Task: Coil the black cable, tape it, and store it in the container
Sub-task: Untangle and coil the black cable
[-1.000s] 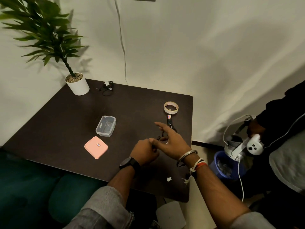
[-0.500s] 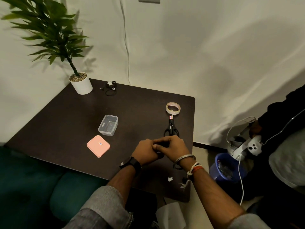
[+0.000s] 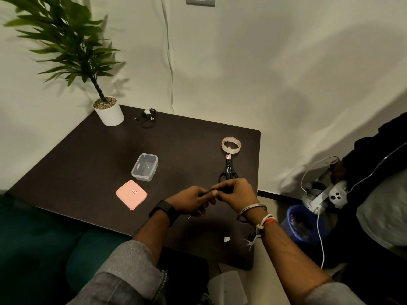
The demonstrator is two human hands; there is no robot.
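our left hand (image 3: 189,200) and right hand (image 3: 234,193) meet over the near part of the dark tabletop (image 3: 88,164), fingers curled in and pinched together on a small dark bundle, the black cable (image 3: 210,192), most of which is hidden between our fingertips, so we cannot tell how far it is coiled. a black watch sits on our left wrist, a metal bangle and threads on the right. just beyond our right hand lie the black scissors (image 3: 228,170), blades pointing away, their tip touching or just short of the roll of tape (image 3: 231,145). to the left of our hands the clear container (image 3: 145,166) stands open, with its pink lid (image 3: 131,194) flat just beside it, nearer to us. a small white scrap (image 3: 226,239) lies by the near edge. at the far corner stands a potted plant (image 3: 109,112), with another small black cable bundle (image 3: 148,118) near it.
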